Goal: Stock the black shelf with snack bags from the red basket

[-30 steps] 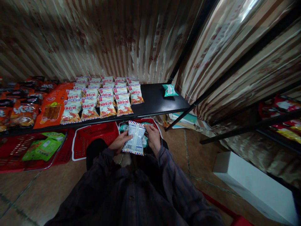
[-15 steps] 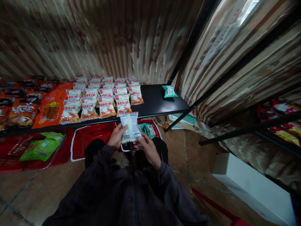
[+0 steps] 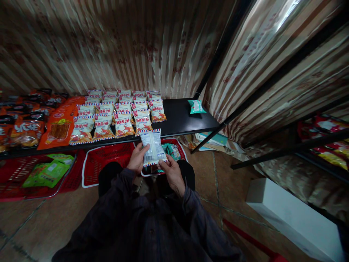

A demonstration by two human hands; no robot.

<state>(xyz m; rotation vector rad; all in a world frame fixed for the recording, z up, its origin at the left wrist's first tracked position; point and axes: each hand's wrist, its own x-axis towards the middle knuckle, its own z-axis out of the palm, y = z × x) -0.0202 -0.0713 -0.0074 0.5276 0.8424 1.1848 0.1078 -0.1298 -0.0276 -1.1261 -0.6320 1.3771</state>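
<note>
Between my two hands is a snack bag (image 3: 154, 147), its pale printed back turned up toward me. My left hand (image 3: 137, 158) pinches the bag's left side, thumb on top. At the lower right corner, my right hand (image 3: 172, 174) has its thumb and fingers closed on the bag's edge. Just beyond stand rows of white and orange snack bags (image 3: 124, 124) on a black shelf (image 3: 185, 122), fronts showing. One small teal bag (image 3: 196, 106) lies alone near the shelf's right end.
Below the shelf are a red basket (image 3: 105, 158), another red basket holding teal bags (image 3: 171, 151), and one with green bags (image 3: 48, 171). Orange packets (image 3: 57, 125) fill the shelf's left. Black posts (image 3: 215, 135) and a white box (image 3: 291, 214) stand to the right.
The bag has shifted very slightly to the right and tilted a little in my hands. Both hands keep their hold; the shelf goods look the same.
</note>
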